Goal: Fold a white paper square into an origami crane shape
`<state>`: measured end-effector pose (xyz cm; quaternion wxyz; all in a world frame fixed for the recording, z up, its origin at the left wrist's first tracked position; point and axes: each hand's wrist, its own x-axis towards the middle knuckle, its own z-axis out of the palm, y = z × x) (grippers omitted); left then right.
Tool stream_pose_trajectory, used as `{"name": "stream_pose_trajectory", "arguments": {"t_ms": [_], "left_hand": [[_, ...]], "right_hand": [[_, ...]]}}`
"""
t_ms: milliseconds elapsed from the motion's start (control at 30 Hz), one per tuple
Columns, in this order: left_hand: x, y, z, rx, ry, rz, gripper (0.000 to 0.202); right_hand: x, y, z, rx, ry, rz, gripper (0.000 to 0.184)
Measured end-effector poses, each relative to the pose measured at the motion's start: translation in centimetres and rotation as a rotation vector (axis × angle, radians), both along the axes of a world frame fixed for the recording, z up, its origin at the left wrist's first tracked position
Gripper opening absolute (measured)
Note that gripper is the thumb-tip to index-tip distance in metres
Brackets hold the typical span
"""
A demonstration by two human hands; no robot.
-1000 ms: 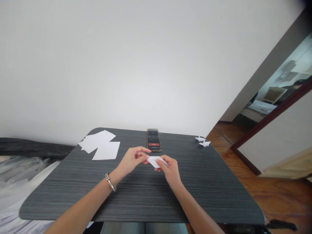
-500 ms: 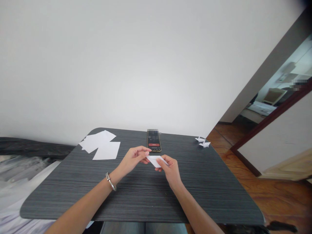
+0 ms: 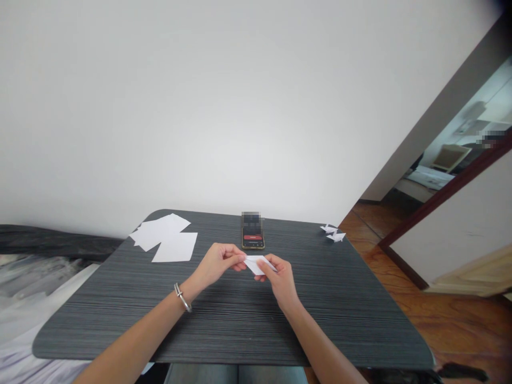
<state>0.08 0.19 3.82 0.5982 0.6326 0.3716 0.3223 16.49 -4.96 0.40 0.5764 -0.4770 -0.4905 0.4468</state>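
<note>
The left hand (image 3: 219, 264) and right hand (image 3: 281, 280) meet near the middle of the dark table (image 3: 100, 320), fingers closed in a pinch on a folded white paper (image 3: 258, 264), one hand at each end, just below the phone (image 3: 253, 234). Loose sheets (image 3: 168, 238) lie at the table's upper left, overlapping, and two small paper folds (image 3: 333, 232) sit at its upper right corner, side by side and touching. A bangle (image 3: 183, 297) circles the left wrist, well back from the paper.

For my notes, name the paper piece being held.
The folded white paper strip pinched between the left hand and right hand; the flat sheets and folded figures lie on the table.
</note>
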Motion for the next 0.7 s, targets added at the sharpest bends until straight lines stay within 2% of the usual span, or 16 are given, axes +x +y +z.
{"name": "stream_pose_trajectory", "arguments": {"t_ms": [133,700], "left_hand": [[-0.01,-0.08,-0.14,0.092,0.015,0.001,0.023],[-0.14,0.02,0.08,0.039,0.005,-0.07,0.027]], "right_hand": [[-0.08,-0.05,0.13,0.001,-0.001,-0.011,0.021],[0.11,0.05,-0.08,-0.008,-0.015,-0.013,0.023]]}}
